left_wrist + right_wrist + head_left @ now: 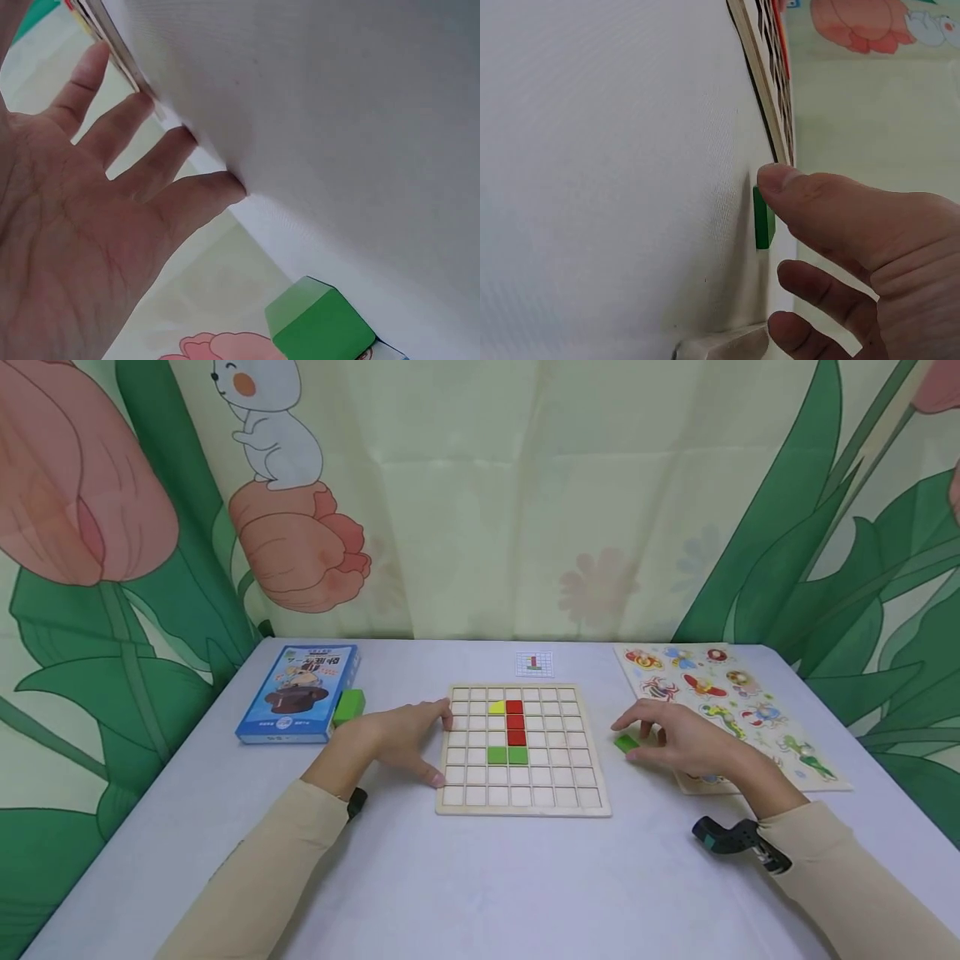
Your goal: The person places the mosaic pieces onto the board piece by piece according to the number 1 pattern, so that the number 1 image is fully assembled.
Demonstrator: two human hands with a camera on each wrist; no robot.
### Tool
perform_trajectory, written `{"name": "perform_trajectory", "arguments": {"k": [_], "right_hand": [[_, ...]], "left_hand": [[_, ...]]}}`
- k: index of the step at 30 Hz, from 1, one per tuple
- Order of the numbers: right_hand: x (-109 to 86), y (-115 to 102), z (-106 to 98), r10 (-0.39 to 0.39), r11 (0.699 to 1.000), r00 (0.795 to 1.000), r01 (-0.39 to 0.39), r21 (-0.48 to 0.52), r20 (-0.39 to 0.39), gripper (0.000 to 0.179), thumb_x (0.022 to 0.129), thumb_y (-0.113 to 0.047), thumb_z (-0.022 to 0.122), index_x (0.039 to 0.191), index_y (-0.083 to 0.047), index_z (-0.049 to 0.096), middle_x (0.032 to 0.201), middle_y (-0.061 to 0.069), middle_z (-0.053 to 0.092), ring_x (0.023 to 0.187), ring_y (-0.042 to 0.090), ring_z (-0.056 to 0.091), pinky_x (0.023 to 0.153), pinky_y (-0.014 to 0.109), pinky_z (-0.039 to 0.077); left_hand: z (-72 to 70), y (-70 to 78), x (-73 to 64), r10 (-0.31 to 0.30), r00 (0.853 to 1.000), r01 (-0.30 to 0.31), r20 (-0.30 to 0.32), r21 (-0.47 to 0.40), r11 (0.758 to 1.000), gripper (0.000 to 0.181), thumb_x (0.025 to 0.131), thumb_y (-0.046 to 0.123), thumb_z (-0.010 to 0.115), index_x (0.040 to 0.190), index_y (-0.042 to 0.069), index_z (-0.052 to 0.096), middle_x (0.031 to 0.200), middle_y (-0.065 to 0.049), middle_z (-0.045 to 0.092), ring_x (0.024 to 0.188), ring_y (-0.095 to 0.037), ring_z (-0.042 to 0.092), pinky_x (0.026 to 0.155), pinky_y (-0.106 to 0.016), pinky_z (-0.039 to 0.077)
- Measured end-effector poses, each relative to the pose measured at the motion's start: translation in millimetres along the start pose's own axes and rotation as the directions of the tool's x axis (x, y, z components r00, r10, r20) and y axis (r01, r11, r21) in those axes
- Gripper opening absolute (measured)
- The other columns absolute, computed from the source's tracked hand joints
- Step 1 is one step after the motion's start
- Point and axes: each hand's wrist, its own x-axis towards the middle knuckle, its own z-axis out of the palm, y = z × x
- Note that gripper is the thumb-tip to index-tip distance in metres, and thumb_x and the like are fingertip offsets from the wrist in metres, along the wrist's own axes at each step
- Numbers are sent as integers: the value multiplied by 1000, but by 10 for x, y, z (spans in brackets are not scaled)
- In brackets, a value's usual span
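A wooden grid board lies mid-table, holding a yellow piece, three red tiles in a column and two green tiles below them. My left hand is spread at the board's left edge, thumb and fingertips right at the frame. To the right of the board, my right hand reaches over a loose green tile. Its thumb overlaps one end of the tile in the right wrist view, while the index fingertip in the head view stands apart from it. The thumb hides part of the index finger.
A small pattern card lies behind the board. On the left are a blue box and a green block beside it. A picture board of insects lies under my right forearm. A printed curtain hangs behind.
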Motion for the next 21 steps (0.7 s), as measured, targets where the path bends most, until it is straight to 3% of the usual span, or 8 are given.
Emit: {"name": "perform_trajectory", "arguments": {"k": [5, 11, 17, 21], "right_hand": [[-18, 30, -3, -14, 1000, 1000, 14, 10, -11, 33, 87, -12, 84, 117, -14, 72, 113, -1, 69, 86, 18, 58, 66, 26, 50], [-51, 27, 3, 50, 999, 999, -50, 19, 8, 33, 88, -12, 82, 118, -17, 71, 110, -5, 70, 87, 19, 58, 70, 25, 49], [-64, -27, 6, 57, 997, 998, -55, -48, 38, 30, 91, -15, 80, 120, -15, 71, 109, -8, 70, 90, 12, 58, 76, 28, 51], [-60, -67, 3, 68, 997, 996, -67, -33, 56, 29, 94, -14, 76, 123, -15, 69, 107, -9, 68, 92, 11, 58, 78, 27, 52]], "left_hand": [[-1, -5, -12, 13, 1000, -13, -2, 0, 1000, 78, 70, 54, 92, 128, 30, 45, 156, -7, 44, 136, -24, 46, 118, -50, 38], [0, 18, -11, 10, 1000, -10, -4, -3, 1000, 76, 70, 53, 92, 127, 32, 46, 158, -7, 42, 138, -24, 45, 119, -51, 37], [-18, 36, -29, 4, 1000, -3, 20, -18, 1000, 72, 72, 51, 91, 127, 35, 47, 165, -5, 33, 140, -25, 42, 118, -53, 37], [-27, 39, -42, 6, 1000, -5, 26, -23, 1000, 71, 73, 51, 91, 127, 36, 47, 167, -4, 31, 139, -26, 42, 117, -54, 38]]}}
